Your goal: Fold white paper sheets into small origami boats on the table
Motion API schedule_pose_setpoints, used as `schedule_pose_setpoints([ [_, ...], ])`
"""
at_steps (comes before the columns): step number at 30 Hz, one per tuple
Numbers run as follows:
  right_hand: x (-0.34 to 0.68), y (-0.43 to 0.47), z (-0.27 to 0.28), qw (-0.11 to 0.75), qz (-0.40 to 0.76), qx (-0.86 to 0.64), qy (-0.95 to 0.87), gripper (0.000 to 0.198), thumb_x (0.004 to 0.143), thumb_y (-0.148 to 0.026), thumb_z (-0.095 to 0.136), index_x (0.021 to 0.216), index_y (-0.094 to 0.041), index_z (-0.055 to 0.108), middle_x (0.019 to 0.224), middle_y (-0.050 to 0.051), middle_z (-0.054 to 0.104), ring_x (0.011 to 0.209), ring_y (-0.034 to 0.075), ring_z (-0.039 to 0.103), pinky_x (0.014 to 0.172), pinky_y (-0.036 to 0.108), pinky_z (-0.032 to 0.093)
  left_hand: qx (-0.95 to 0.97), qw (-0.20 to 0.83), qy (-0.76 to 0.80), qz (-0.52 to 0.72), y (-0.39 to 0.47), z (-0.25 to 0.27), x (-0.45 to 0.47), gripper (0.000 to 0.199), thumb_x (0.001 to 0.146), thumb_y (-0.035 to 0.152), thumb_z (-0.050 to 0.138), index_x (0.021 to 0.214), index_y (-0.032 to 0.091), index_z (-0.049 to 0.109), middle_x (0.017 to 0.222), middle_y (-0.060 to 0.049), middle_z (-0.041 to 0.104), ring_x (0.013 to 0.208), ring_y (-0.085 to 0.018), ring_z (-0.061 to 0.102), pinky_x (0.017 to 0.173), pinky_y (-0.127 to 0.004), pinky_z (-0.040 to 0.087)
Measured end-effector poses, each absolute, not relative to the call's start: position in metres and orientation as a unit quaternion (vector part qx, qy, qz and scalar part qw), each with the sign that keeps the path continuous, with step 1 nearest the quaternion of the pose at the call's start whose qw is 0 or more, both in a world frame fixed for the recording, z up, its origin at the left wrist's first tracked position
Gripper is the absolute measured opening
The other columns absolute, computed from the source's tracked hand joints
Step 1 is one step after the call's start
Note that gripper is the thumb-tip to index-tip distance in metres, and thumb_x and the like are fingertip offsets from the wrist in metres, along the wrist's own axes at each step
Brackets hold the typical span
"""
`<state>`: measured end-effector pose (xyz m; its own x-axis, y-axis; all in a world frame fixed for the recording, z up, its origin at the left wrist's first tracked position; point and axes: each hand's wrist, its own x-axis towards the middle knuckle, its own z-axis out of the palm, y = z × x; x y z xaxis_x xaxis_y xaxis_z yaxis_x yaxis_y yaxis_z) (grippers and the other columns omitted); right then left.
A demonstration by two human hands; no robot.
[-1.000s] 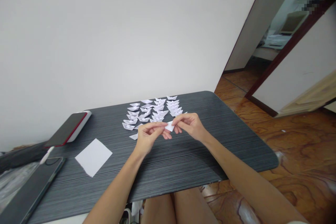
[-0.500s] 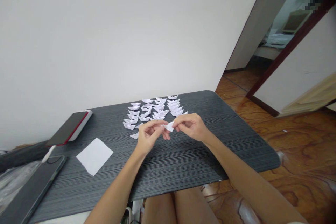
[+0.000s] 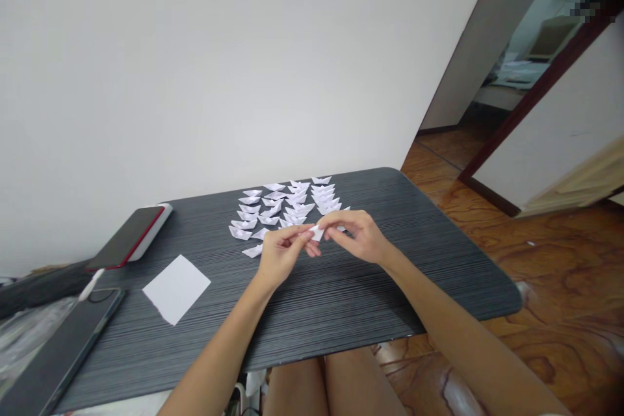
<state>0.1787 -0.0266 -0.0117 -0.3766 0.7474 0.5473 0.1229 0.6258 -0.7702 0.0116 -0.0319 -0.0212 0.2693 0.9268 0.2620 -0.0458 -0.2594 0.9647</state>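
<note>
A small piece of folded white paper is held up over the dark table, between both hands. My left hand pinches its left side between thumb and fingers. At the right side, the fingertips of my right hand bend against the paper's upper edge, partly covering it. Just beyond the hands, several white paper boats stand in rows, the nearest partly hidden by my fingers. A flat white paper square lies to the left of my left forearm.
The dark grained table meets a white wall. On the left lie a dark device with a red edge, a phone and a white cable plug. A doorway opens at the right, above a wooden floor.
My left fingers have moved slightly right and cover more of the folded paper. The fingers of my right hand have shifted to its upper edge. The boats and the paper square stay put.
</note>
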Motion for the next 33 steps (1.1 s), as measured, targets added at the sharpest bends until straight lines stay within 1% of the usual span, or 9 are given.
schedule_pose_setpoints([
  [2,0.1766,-0.0251,-0.0146,0.496,0.373,-0.319,-0.716,0.02,0.074,-0.022,0.053,0.092,-0.016,0.058,0.074,0.004,0.062,0.058,0.01,0.055,0.056,0.024,0.046,0.646,0.457,0.354,0.498,-0.033,-0.0228,0.012,0.023,0.072,0.027,0.056,0.086,0.01,0.064,0.058,-0.004,0.066,0.05,-0.015,0.062,0.051,-0.026,0.052],
  [5,0.175,-0.021,-0.0201,0.484,0.391,-0.349,-0.701,0.015,0.073,-0.026,0.055,0.078,-0.014,0.062,0.06,0.002,0.058,0.049,0.009,0.051,0.047,0.022,0.042,0.675,0.415,0.351,0.499,-0.0337,-0.0257,0.0123,0.022,0.073,0.025,0.055,0.088,0.011,0.064,0.06,-0.004,0.067,0.052,-0.014,0.062,0.054,-0.027,0.053],
  [9,0.1753,-0.0187,-0.0223,0.475,0.364,-0.361,-0.715,0.015,0.074,-0.026,0.054,0.07,-0.014,0.063,0.051,0.0,0.054,0.047,0.009,0.048,0.046,0.021,0.039,0.668,0.434,0.361,0.484,-0.0333,-0.0289,0.0132,0.024,0.074,0.026,0.055,0.09,0.011,0.063,0.065,-0.006,0.068,0.055,-0.016,0.063,0.057,-0.028,0.054],
  [12,0.1752,-0.0206,-0.0198,0.477,0.311,-0.374,-0.732,0.016,0.075,-0.024,0.052,0.068,-0.015,0.062,0.051,-0.001,0.053,0.048,0.009,0.048,0.048,0.021,0.038,0.638,0.479,0.373,0.475,-0.0333,-0.0294,0.0151,0.027,0.073,0.029,0.055,0.089,0.009,0.062,0.066,-0.008,0.068,0.059,-0.019,0.064,0.06,-0.031,0.054],
  [15,0.1749,-0.023,-0.0181,0.475,0.247,-0.37,-0.759,0.016,0.077,-0.022,0.05,0.069,-0.016,0.062,0.057,0.001,0.056,0.051,0.009,0.049,0.053,0.022,0.039,0.614,0.508,0.381,0.469,-0.0331,-0.0278,0.0163,0.027,0.072,0.031,0.056,0.085,0.007,0.062,0.065,-0.008,0.068,0.06,-0.02,0.065,0.061,-0.034,0.055],
  [20,0.1751,-0.025,-0.0198,0.453,0.189,-0.322,-0.81,0.016,0.08,-0.02,0.045,0.075,-0.016,0.06,0.069,0.004,0.06,0.062,0.012,0.052,0.061,0.024,0.041,0.624,0.533,0.373,0.433,-0.0319,-0.0228,0.0143,0.026,0.071,0.031,0.058,0.079,0.007,0.062,0.062,-0.008,0.067,0.056,-0.019,0.064,0.055,-0.03,0.054],
  [24,0.1737,-0.0263,-0.0197,0.448,0.2,-0.317,-0.812,0.016,0.08,-0.018,0.044,0.075,-0.015,0.059,0.063,0.003,0.056,0.059,0.011,0.05,0.06,0.024,0.04,0.68,0.47,0.372,0.423,-0.0344,-0.0207,0.0133,0.024,0.076,0.03,0.052,0.075,0.008,0.064,0.056,-0.006,0.065,0.049,-0.014,0.06,0.048,-0.024,0.05],
  [28,0.1714,-0.027,-0.018,0.449,0.252,-0.354,-0.781,0.016,0.08,-0.018,0.044,0.072,-0.015,0.058,0.056,-0.001,0.05,0.051,0.009,0.046,0.053,0.021,0.038,0.722,0.39,0.374,0.431,-0.0379,-0.0215,0.0131,0.022,0.077,0.029,0.049,0.075,0.012,0.063,0.059,-0.005,0.066,0.05,-0.013,0.061,0.046,-0.021,0.048],
  [33,0.1705,-0.0261,-0.0176,0.461,0.25,-0.375,-0.764,0.015,0.078,-0.016,0.046,0.067,-0.015,0.057,0.053,-0.002,0.049,0.048,0.008,0.044,0.051,0.02,0.036,0.747,0.381,0.366,0.403,-0.0376,-0.0246,0.0127,0.022,0.08,0.027,0.045,0.081,0.012,0.061,0.065,-0.006,0.067,0.053,-0.013,0.061,0.051,-0.021,0.048],
])
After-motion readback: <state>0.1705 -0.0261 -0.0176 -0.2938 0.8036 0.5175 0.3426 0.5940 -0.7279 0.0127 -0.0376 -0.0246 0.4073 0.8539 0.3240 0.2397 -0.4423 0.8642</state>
